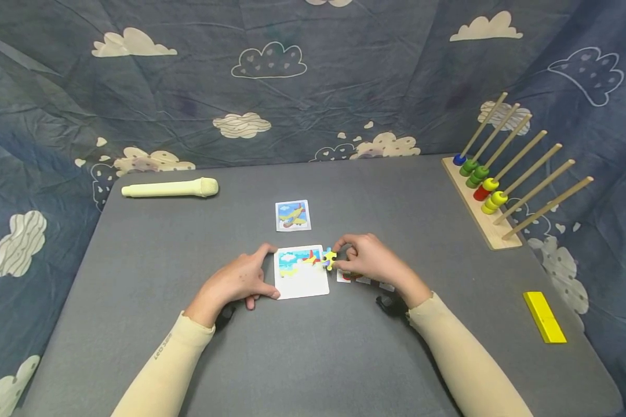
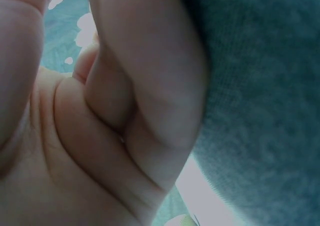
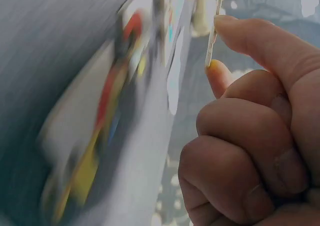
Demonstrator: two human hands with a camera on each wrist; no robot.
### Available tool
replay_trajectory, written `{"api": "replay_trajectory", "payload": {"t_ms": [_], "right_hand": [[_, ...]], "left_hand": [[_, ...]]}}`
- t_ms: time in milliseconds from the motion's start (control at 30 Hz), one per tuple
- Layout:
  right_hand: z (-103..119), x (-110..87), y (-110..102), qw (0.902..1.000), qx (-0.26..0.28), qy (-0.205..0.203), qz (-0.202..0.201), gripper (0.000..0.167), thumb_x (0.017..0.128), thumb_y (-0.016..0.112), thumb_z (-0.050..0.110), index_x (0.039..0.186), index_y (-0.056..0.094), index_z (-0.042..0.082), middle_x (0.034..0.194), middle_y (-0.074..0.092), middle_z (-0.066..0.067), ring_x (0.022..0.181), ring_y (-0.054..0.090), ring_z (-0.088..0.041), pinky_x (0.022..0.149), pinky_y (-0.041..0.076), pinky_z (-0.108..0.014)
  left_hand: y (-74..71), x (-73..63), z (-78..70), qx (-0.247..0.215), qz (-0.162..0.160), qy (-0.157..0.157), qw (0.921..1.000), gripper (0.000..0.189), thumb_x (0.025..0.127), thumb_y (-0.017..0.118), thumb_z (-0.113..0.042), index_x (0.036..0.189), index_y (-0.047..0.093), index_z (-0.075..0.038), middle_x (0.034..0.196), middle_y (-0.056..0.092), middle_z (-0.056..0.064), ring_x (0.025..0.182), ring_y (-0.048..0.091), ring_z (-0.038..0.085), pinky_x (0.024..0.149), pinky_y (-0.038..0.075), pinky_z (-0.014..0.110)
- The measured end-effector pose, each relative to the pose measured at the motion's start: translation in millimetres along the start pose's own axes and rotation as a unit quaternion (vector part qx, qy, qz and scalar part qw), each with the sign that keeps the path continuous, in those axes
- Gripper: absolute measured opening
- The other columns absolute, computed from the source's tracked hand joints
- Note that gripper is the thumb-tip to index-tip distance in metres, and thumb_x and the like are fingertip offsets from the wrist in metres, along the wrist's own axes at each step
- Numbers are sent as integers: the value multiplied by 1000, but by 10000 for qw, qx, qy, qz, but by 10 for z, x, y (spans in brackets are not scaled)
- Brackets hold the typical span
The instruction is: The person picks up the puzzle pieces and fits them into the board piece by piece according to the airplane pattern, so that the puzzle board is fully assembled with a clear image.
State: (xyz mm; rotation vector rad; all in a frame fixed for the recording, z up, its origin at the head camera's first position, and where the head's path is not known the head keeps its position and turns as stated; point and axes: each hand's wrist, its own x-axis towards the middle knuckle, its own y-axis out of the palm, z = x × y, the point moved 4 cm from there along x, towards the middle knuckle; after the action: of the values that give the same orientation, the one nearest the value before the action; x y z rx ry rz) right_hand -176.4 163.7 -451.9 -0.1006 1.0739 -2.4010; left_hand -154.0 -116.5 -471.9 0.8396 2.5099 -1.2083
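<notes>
In the head view a white puzzle board [image 1: 302,288] lies mid-table, its upper part covered with blue, yellow and red picture pieces. My left hand [image 1: 240,278] rests at its left side, forefinger at the upper corner and thumb at the lower one. My right hand [image 1: 370,259] pinches a yellow and blue puzzle piece [image 1: 329,259] between thumb and forefinger, over the board's right edge. In the right wrist view this piece [image 3: 214,38] is seen edge-on, with the other fingers curled. More puzzle pieces [image 1: 363,280] lie partly hidden beneath the right hand.
A card with a yellow airplane picture [image 1: 293,215] lies beyond the board. A pale yellow toy microphone [image 1: 169,188] is at the back left. At the right stand a wooden peg rack with coloured beads [image 1: 487,214] and, nearer, a yellow block [image 1: 545,317]. Cloud-patterned cloth [image 1: 344,87] hangs behind.
</notes>
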Motion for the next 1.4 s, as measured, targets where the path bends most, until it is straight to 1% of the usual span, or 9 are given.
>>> {"api": "replay_trajectory", "payload": {"t_ms": [100, 133, 167, 300, 433, 733, 933, 1200, 1400], "right_hand": [[121, 86, 100, 9998, 53, -132, 116, 26, 92, 83, 18, 113, 72, 6, 52, 39, 10, 44, 36, -5, 54, 32, -23], [152, 116, 138, 9997, 59, -192, 130, 26, 92, 83, 18, 112, 72, 6, 52, 41, 10, 45, 37, -4, 52, 31, -22], [182, 146, 175, 9996, 23, -257, 133, 25, 91, 84, 18, 110, 72, 6, 53, 43, 10, 46, 39, -3, 52, 32, -22], [271, 243, 313, 9981, -292, -524, 155, 23, 88, 85, 19, 105, 74, 7, 59, 49, 10, 54, 42, 0, 55, 35, -20], [326, 293, 402, 9960, -608, -637, 175, 22, 86, 85, 19, 103, 75, 8, 62, 52, 9, 58, 44, 0, 58, 35, -19], [370, 311, 439, 9946, -799, -655, 73, 23, 85, 85, 18, 103, 75, 8, 62, 54, 8, 57, 45, 0, 58, 36, -19], [368, 310, 456, 9954, -766, -553, 125, 27, 86, 87, 21, 107, 75, 9, 63, 53, 8, 57, 44, -2, 56, 34, -20], [406, 308, 482, 9938, -925, -615, 62, 34, 84, 90, 27, 111, 76, 11, 64, 55, 7, 58, 44, -4, 57, 35, -20], [437, 289, 497, 9934, -1009, -549, 46, 32, 85, 90, 26, 111, 76, 13, 62, 55, 7, 57, 45, -4, 55, 35, -21]], "left_hand": [[5, 8, -3, -20, 20, -1, 10000, 97, 82, 94, -30, 158, 35, -22, 62, 67, 4, 42, 66, 17, 57, 49, 31], [7, 11, -4, -28, 30, 4, 10000, 97, 82, 94, -30, 158, 34, -22, 62, 67, 4, 42, 65, 17, 56, 49, 31], [8, 12, -6, -29, 39, 11, 10000, 97, 82, 94, -30, 158, 34, -21, 61, 67, 4, 42, 65, 18, 56, 49, 31], [0, 14, -15, -79, 48, 48, 9999, 97, 82, 94, -30, 158, 34, -21, 61, 67, 4, 42, 66, 18, 55, 49, 31], [-7, 14, -21, -105, 50, 75, 9999, 97, 82, 94, -30, 158, 34, -20, 60, 67, 4, 42, 65, 18, 55, 49, 32], [-9, 4, -18, -154, 76, 16, 9999, 96, 83, 93, -29, 158, 34, -21, 61, 67, 5, 41, 65, 18, 53, 48, 31], [-2, -3, -14, -197, 65, 25, 9998, 96, 83, 93, -29, 158, 34, -22, 61, 68, 5, 41, 65, 18, 52, 48, 32], [-8, -3, -9, -180, 69, 9, 9998, 96, 83, 93, -28, 158, 35, -21, 61, 68, 5, 41, 65, 18, 52, 48, 32], [-4, 1, 2, -145, 65, -33, 9999, 96, 82, 93, -29, 158, 35, -21, 61, 68, 5, 41, 65, 18, 51, 47, 31]]}}
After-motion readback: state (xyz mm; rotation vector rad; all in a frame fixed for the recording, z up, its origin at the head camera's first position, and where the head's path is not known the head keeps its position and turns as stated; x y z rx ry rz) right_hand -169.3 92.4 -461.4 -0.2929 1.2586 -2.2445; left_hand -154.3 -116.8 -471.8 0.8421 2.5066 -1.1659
